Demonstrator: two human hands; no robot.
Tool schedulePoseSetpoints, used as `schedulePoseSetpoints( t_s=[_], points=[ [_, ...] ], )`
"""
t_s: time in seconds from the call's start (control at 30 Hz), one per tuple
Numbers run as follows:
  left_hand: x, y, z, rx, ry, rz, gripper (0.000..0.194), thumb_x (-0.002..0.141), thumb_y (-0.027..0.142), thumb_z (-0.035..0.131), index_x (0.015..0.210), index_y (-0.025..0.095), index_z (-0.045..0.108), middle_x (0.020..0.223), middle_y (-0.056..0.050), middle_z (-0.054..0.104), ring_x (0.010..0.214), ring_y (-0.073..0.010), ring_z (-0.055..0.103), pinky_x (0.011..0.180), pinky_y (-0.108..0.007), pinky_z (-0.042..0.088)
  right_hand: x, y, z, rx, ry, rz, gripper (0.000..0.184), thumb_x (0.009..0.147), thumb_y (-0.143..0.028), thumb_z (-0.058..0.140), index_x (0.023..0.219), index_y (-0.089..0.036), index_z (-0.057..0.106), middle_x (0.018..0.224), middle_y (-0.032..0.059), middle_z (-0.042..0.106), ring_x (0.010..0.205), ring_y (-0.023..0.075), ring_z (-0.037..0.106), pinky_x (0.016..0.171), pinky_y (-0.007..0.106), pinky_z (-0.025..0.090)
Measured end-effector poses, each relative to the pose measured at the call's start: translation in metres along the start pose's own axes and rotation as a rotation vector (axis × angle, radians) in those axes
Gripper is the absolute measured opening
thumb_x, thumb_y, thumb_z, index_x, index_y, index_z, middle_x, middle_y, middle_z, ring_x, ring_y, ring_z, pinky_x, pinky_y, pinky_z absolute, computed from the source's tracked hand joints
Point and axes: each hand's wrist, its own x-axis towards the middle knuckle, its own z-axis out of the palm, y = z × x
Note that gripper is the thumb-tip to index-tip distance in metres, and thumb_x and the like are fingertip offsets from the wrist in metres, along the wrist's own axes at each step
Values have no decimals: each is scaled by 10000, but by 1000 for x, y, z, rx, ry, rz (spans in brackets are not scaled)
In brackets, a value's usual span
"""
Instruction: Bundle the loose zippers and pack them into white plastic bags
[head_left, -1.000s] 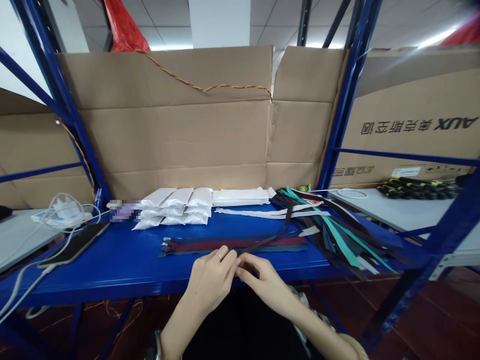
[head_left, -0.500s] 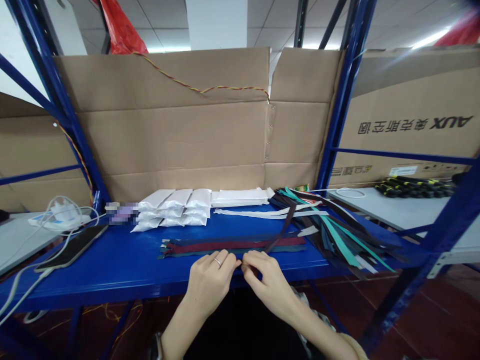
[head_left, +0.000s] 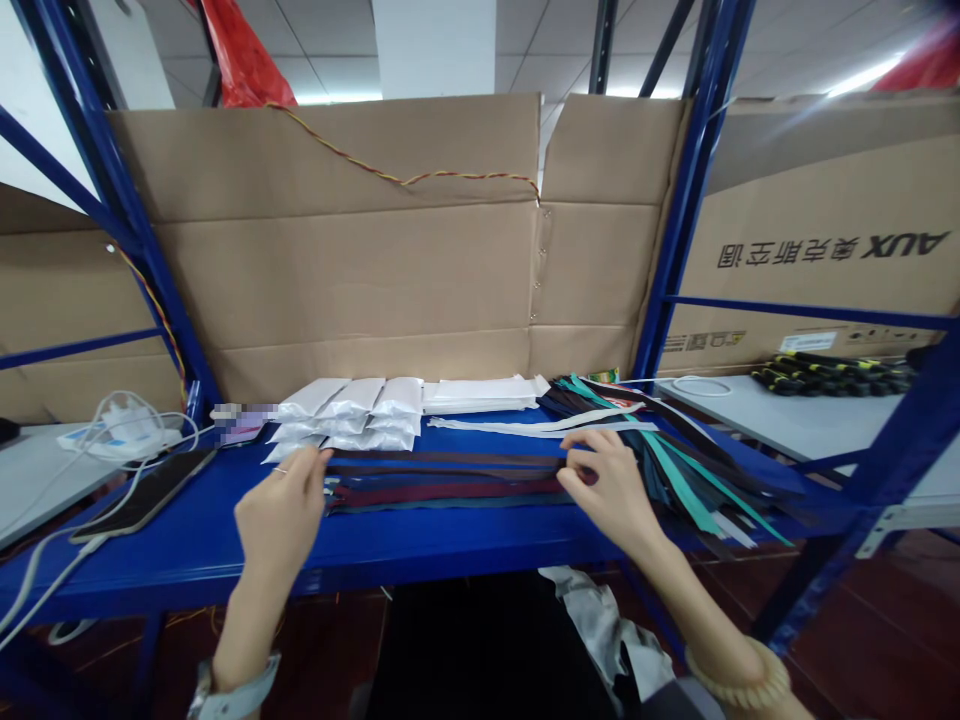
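A dark brown zipper (head_left: pixel 450 460) is stretched straight between my hands, just above the blue shelf top. Its left end is pinched in the fingers of my left hand (head_left: pixel 279 515), which wears a ring. My right hand (head_left: pixel 611 490) has its thumb and finger closed on the other end. Just nearer to me, a maroon zipper (head_left: pixel 450 492) lies flat with dark blue zippers (head_left: pixel 457 504) beside it, roughly parallel. Right of my right hand is a loose bundle of zippers (head_left: pixel 675 480) in teal, black, white and dark tones. Two white zippers (head_left: pixel 510 428) reach left from it.
White packets (head_left: pixel 375 410) are stacked at the back, beside flat white packs (head_left: pixel 484 393). A phone (head_left: pixel 146 495) with white cables lies at the left. Cardboard (head_left: pixel 360 270) closes the back, and blue posts (head_left: pixel 682 190) stand at the sides.
My hands were together near the front edge; they have moved apart and forward. The brown zipper is now drawn out straight between them, above the maroon one.
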Motion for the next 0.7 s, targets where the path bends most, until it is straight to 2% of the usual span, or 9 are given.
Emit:
schedulePoseSetpoints(
  t_s=[0.13, 0.2, 0.3, 0.43, 0.57, 0.7],
  points=[
    [8, -33, 2, -9, 44, -124, 361, 933, 399, 349, 700, 176, 509, 633, -29, 543, 585, -141, 473, 530, -249, 204, 4, 29, -5, -17, 41, 7, 291, 734, -203, 498, 465, -189, 386, 860, 50, 650, 868, 232, 520, 743, 334, 354],
    [8, -40, 3, -45, 33, -130, 362, 928, 403, 363, 670, 178, 480, 580, -7, 477, 562, -129, 452, 532, -243, 209, 4, 35, -6, -23, 28, 18, 266, 731, -205, 497, 487, -190, 392, 774, 39, 636, 799, 210, 534, 716, 312, 353],
    [7, -38, 4, -62, -20, -157, 368, 933, 421, 345, 691, 185, 491, 561, 8, 446, 534, -120, 431, 529, -240, 212, 2, 34, -7, -4, -8, 91, 230, 744, -211, 499, 531, -193, 417, 589, -2, 535, 612, 157, 487, 626, 274, 334],
    [6, -26, 7, -82, -120, -192, 304, 910, 470, 385, 867, 213, 542, 647, 10, 554, 562, -132, 484, 515, -238, 208, -1, 21, -6, 125, -108, 172, 238, 798, -257, 512, 575, -189, 467, 557, -25, 488, 539, 126, 434, 568, 254, 314],
    [3, 0, 10, -161, -187, -116, 298, 908, 459, 405, 1049, 214, 502, 647, 26, 555, 591, -143, 530, 517, -232, 235, -4, -2, 6, 290, -241, 179, 358, 861, -416, 508, 588, -184, 493, 577, -19, 506, 563, 130, 453, 566, 252, 314],
    [-10, 41, 10, -332, -294, 41, 241, 925, 407, 390, 971, 215, 528, 673, 23, 573, 621, -137, 550, 573, -225, 310, -10, -27, 20, 497, -347, 186, 422, 915, -430, 433, 590, -177, 527, 597, -8, 537, 600, 136, 503, 613, 252, 344]
  ],
)
